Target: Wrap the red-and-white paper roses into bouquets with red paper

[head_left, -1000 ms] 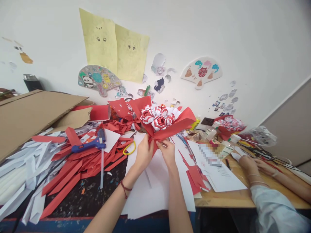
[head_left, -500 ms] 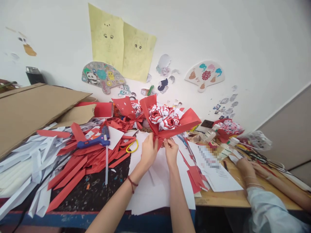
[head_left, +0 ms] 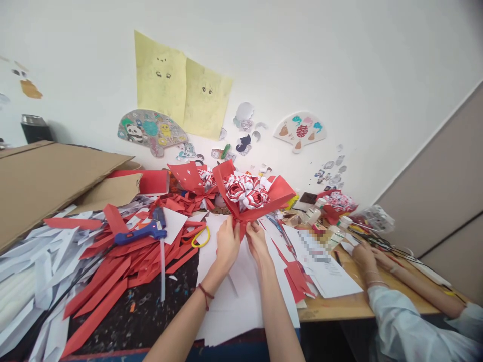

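A bouquet of red-and-white paper flowers stands upright in red wrapping paper above the white sheets. At its gathered base, my left hand pinches the wrapper from the left. My right hand grips the same base from the right, with fingertips closed on the paper. Both thumbs come close together there, and the stem end is mostly hidden by my hands. Just behind and to the left sits another red-wrapped bouquet. White paper sheets lie under my forearms.
A blue glue gun lies on red paper strips at left, near yellow-handled scissors. White strips and cardboard fill the far left. At right are bottles, a printed sheet and another person's hands.
The camera view has shifted, so the wall items sit lower and things at the right sit further left. Both my hands keep hold of the bouquet's base, drawn slightly closer together.
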Action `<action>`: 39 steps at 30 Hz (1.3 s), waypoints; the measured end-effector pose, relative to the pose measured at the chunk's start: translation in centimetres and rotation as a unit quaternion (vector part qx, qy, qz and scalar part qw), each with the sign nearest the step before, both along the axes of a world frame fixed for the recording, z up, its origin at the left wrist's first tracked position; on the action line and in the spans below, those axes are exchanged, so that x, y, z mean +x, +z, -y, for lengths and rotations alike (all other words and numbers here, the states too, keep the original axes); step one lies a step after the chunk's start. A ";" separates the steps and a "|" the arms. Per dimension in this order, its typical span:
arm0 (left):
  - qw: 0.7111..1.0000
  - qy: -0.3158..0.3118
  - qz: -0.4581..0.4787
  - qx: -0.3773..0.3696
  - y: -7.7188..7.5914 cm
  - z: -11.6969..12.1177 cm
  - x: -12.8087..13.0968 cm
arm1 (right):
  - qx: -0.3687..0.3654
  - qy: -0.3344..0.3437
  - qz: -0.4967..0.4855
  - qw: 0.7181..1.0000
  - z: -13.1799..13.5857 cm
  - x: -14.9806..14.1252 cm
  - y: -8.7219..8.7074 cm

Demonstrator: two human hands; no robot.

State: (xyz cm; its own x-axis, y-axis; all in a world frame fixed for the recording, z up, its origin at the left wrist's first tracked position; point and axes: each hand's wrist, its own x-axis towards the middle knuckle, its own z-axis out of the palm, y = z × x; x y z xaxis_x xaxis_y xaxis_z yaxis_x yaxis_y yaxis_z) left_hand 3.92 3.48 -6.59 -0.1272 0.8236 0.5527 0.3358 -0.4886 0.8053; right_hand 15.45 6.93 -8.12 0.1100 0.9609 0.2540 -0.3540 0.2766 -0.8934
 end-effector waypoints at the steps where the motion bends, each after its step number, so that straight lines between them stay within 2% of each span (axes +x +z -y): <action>1: 1.000 -0.002 0.003 -0.002 0.0 0.0 0.0 | -0.002 0.002 -0.003 1.000 0.0 0.0 0.1; 4: 1.000 0.009 -0.003 -0.008 0.0 0.1 -0.1 | -0.002 0.016 -0.009 1.000 0.2 -0.2 0.1; 8: 1.000 0.019 -0.020 -0.008 -0.2 0.0 -0.2 | 0.037 0.007 0.030 0.999 0.5 -0.4 -0.1; 12: 0.999 -0.037 -0.011 -0.004 -0.2 -0.2 -0.8 | 0.051 -0.029 0.074 0.996 0.4 0.3 -0.3; 15: 0.997 -0.083 -0.009 0.003 -0.2 -0.5 -1.3 | 0.066 -0.054 0.143 0.986 0.3 1.3 -0.1; 20: 0.993 -0.109 -0.037 0.014 0.0 -0.7 -1.6 | 0.096 -0.090 0.236 0.963 0.4 2.5 0.5; 24: 0.993 -0.102 -0.061 0.010 -0.1 -0.7 -1.5 | 0.100 -0.073 0.250 0.960 0.5 2.9 1.1; 32: 0.993 -0.067 -0.097 0.009 -0.3 -1.0 -1.2 | 0.114 0.039 0.285 0.951 1.1 2.9 2.3; 39: 0.992 -0.048 -0.119 0.012 -0.7 -1.0 -0.9 | 0.119 -0.006 0.279 0.953 0.3 2.5 1.6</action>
